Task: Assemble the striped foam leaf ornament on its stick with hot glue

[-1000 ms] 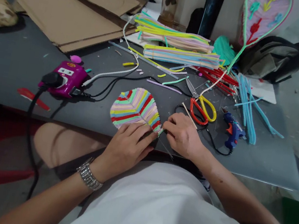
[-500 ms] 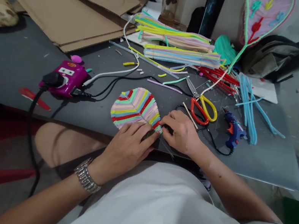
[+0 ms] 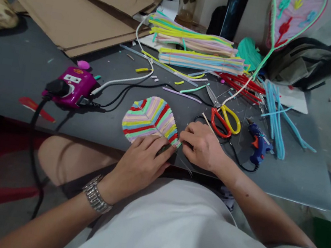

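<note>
The striped leaf [image 3: 150,120] lies left of the scissors [image 3: 217,106], its long axis ending at the right hand [image 3: 202,147], fingertips bunched, grip unclear; the left hand [image 3: 142,159], fingers outstretched, covers the leaf's near edge.

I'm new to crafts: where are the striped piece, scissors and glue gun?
Striped piece [image 3: 150,118], head view: middle of its upper face.
Scissors [image 3: 215,103], head view: blade base.
Glue gun [image 3: 261,147], head view: blue body.

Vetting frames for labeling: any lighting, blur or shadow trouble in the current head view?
Head view: dim, soft light; left hand, right hand and striped leaf-shaped piece readable, fine detail at its tip too small to tell; same view, background smeared at upper right; same view, soft shadow below purple power adapter, white shirt partly shaded.
</note>
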Tool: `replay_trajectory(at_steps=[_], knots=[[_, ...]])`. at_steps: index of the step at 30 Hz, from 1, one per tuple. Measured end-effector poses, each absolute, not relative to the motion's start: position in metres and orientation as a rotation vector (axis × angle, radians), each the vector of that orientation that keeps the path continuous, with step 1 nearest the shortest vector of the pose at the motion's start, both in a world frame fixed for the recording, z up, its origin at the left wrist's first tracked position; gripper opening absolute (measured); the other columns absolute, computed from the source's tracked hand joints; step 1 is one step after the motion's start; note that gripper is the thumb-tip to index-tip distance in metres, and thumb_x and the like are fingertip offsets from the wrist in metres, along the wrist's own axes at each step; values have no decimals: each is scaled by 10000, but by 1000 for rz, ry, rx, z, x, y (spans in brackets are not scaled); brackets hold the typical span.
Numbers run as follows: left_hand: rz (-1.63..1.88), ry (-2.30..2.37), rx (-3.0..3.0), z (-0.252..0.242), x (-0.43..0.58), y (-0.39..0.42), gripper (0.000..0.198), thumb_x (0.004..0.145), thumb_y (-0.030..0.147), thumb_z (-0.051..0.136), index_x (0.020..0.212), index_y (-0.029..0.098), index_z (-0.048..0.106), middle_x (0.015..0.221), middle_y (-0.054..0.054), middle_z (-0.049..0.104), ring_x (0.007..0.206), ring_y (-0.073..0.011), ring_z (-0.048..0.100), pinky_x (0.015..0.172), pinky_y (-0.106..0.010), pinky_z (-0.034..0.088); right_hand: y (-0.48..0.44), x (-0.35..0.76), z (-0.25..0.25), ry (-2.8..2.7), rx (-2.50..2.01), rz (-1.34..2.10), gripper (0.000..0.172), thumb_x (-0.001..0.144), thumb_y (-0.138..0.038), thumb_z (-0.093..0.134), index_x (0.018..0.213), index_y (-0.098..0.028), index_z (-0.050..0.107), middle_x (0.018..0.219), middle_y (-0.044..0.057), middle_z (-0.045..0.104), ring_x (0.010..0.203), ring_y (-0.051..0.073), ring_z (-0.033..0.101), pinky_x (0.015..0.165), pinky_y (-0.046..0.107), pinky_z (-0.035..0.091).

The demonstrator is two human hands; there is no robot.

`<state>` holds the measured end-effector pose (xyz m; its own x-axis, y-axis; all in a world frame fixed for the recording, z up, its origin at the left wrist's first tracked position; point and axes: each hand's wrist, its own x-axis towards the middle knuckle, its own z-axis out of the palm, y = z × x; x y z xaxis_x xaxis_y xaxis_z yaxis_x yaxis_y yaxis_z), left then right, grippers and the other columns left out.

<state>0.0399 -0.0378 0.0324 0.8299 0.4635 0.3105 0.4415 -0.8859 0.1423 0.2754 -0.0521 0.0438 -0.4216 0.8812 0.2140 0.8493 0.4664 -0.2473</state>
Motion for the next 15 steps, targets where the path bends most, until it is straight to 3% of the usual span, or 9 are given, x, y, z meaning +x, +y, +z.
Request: replay_trajectory(at_steps=[15], knots=[[576, 733, 2894, 32, 41, -40, 410, 971, 191, 615, 1376, 133, 590, 1221, -164, 642, 1179, -337, 556, 901, -487, 512, -53, 273, 48, -2399, -1522, 223, 159, 910, -172, 535, 876, -188, 689, 893, 82, 605, 834, 229, 468, 734, 352, 301]])
